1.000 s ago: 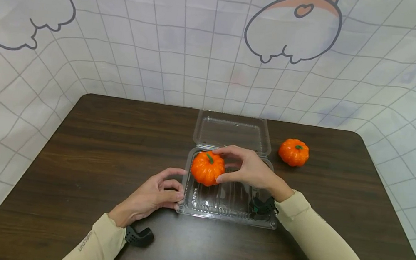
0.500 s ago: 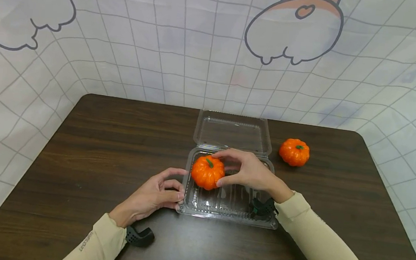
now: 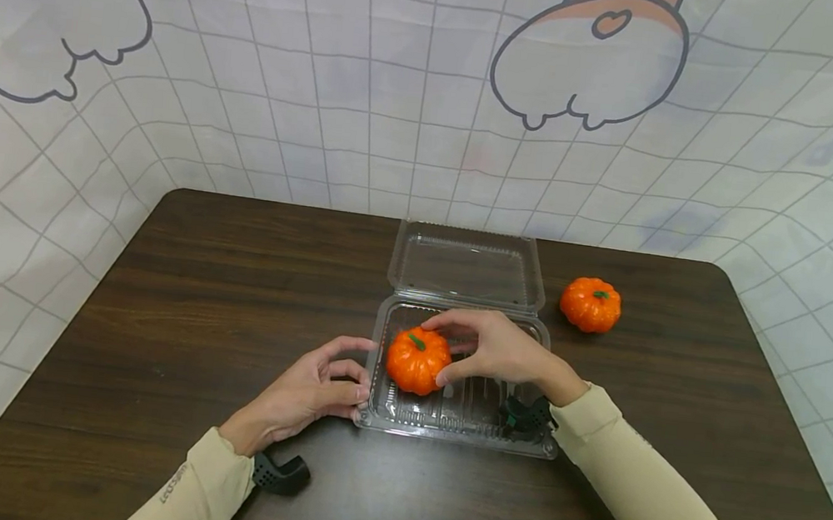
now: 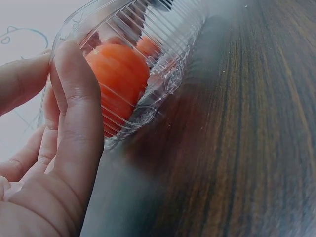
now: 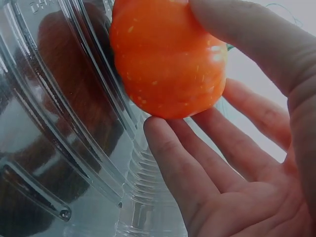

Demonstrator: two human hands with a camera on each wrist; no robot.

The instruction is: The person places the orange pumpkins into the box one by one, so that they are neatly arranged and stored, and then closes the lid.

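Inside the clear box (image 3: 459,439), toward its left end, the right hand (image 3: 500,348) is gripping a pumpkin (image 3: 416,369) between thumb and fingers, while the left hand (image 3: 307,392) is pinching the box's left rim. The pumpkin is likely weighing little, feeling stiff and a bit slick; its ribbed sides are probably offering the best hold. It's showing glossy orange, squat, with a green stem (image 3: 417,342).
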